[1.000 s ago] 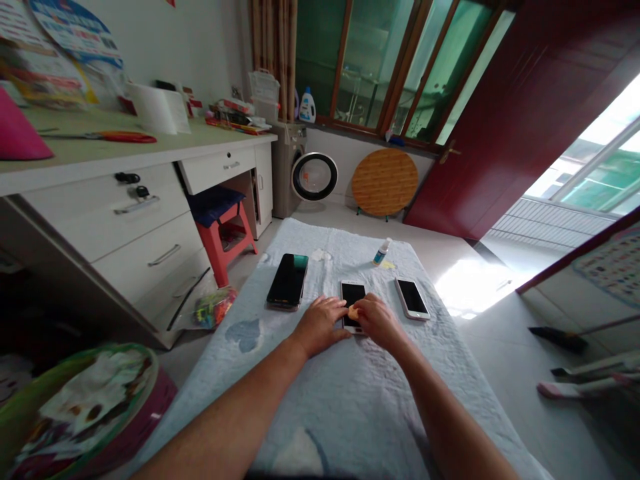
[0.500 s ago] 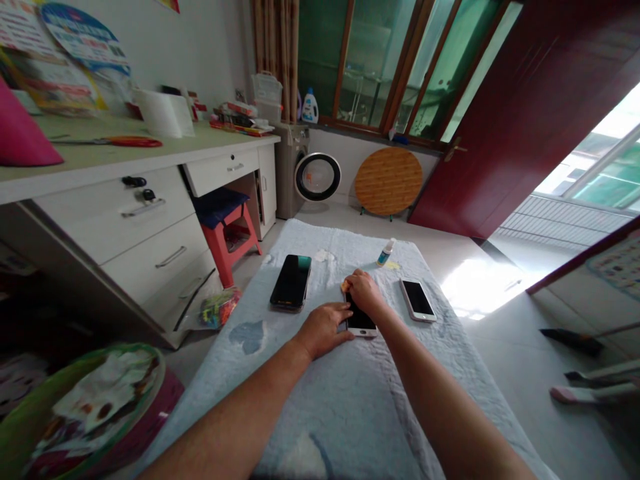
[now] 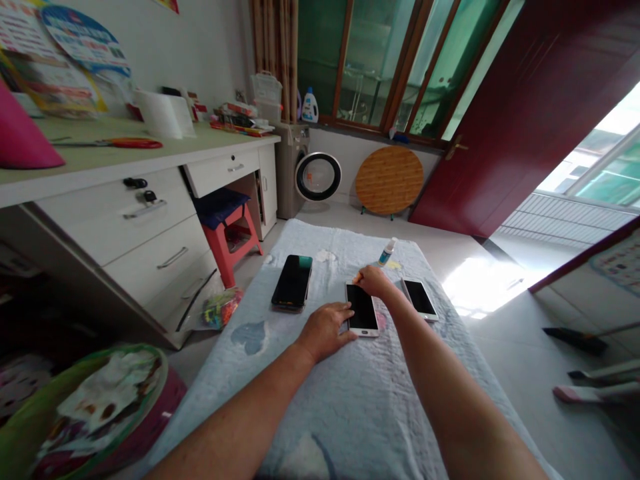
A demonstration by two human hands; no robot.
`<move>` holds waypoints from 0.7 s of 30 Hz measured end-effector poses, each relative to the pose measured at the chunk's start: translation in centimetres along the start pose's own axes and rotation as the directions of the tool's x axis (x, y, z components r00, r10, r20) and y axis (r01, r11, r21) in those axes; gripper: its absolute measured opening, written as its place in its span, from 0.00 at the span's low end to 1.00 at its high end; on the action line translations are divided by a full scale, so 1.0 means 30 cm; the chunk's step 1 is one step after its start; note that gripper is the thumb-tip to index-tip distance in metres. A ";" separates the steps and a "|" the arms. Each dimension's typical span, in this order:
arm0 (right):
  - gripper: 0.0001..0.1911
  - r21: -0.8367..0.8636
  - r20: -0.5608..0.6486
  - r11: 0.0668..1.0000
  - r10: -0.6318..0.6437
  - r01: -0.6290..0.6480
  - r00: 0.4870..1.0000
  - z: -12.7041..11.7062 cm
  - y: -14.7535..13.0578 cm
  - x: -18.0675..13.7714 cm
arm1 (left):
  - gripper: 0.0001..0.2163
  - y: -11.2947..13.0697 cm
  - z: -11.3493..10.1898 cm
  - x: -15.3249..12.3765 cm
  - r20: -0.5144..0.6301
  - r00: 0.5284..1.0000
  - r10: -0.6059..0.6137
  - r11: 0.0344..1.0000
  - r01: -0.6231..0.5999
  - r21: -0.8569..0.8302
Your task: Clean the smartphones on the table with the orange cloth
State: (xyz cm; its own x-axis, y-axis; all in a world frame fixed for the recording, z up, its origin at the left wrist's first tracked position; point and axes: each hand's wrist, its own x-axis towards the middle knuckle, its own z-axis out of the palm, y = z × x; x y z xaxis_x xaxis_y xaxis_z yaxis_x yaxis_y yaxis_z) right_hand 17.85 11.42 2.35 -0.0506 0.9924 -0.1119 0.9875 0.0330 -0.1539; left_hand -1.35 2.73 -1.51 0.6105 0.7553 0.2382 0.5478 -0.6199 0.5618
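Observation:
Three phones lie on a light blue towel [image 3: 350,400]. My left hand [image 3: 325,330] rests flat beside the lower left corner of the middle white phone [image 3: 362,308], fingertips touching its edge. My right hand [image 3: 374,281] is at the top right corner of that phone, fingers pinched on a small orange-yellow pad that barely shows. A larger black phone [image 3: 293,281] lies to the left. Another white phone [image 3: 421,299] lies to the right, partly behind my right wrist. A small spray bottle [image 3: 386,252] lies beyond my right hand.
A white desk with drawers [image 3: 130,200] stands at left, a red stool [image 3: 225,233] under it. A green-rimmed bin [image 3: 85,413] with scraps sits at the lower left. White wads [image 3: 325,255] lie on the towel's far part. A red door [image 3: 500,113] stands open at right.
My right hand slid with the small pad from the phone's lower end to its top, then to its top right corner, uncovering the screen. My left hand stayed at the phone's lower left.

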 end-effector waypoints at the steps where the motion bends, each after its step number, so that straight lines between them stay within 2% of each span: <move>1: 0.11 0.003 0.000 1.000 0.018 -0.018 1.000 -0.002 0.013 -0.006 | 0.21 0.002 -0.002 0.000 0.003 1.000 -0.002 1.000 0.002 -0.003; 9: 0.14 0.035 -0.043 0.988 0.155 -0.153 0.987 0.010 0.056 -0.091 | 0.23 0.003 -0.012 0.006 0.043 0.999 0.015 1.000 -0.015 -0.002; 21: 0.13 0.084 -0.042 0.976 0.206 -0.202 0.978 0.018 0.005 -0.334 | 0.22 -0.004 -0.002 0.011 0.050 0.998 0.031 0.999 -0.032 0.026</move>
State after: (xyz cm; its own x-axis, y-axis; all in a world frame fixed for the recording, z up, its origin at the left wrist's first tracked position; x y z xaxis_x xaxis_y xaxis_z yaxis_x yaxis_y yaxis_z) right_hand 18.42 1.41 2.92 0.1604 0.9820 -0.1000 0.9613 -0.1784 -0.2101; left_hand -1.25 3.06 -1.47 0.6548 0.7244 0.2157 0.5426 -0.6492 0.5330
